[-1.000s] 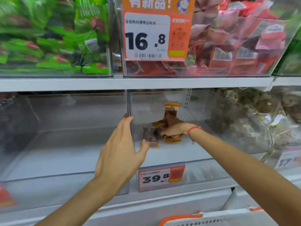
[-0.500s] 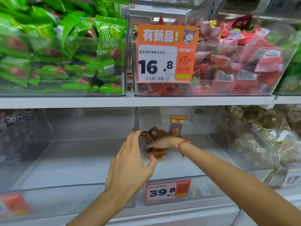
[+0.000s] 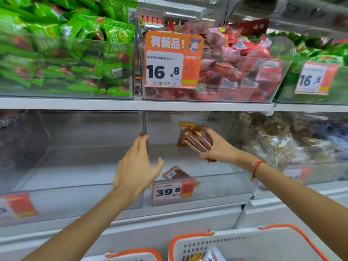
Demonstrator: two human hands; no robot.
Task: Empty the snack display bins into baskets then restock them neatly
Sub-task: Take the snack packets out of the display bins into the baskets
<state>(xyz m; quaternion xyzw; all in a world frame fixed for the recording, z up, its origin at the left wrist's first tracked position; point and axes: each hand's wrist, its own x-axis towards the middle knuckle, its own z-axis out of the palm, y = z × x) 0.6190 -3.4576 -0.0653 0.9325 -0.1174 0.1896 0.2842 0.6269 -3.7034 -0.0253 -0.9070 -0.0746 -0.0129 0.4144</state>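
The right hand (image 3: 219,147) grasped a loose bundle of brown snack packets (image 3: 199,141) above the middle bin (image 3: 216,187) on the lower shelf. The left hand (image 3: 136,166), fingers released, touched the bin's left wall. One packet (image 3: 175,173) lay at the front edge. Likely risks: packets slipping from the bundle short of the basket (image 3: 263,240), and that packet being overlooked.

Open-topped bin (image 3: 197,193); one packet (image 3: 176,173) on its floor.
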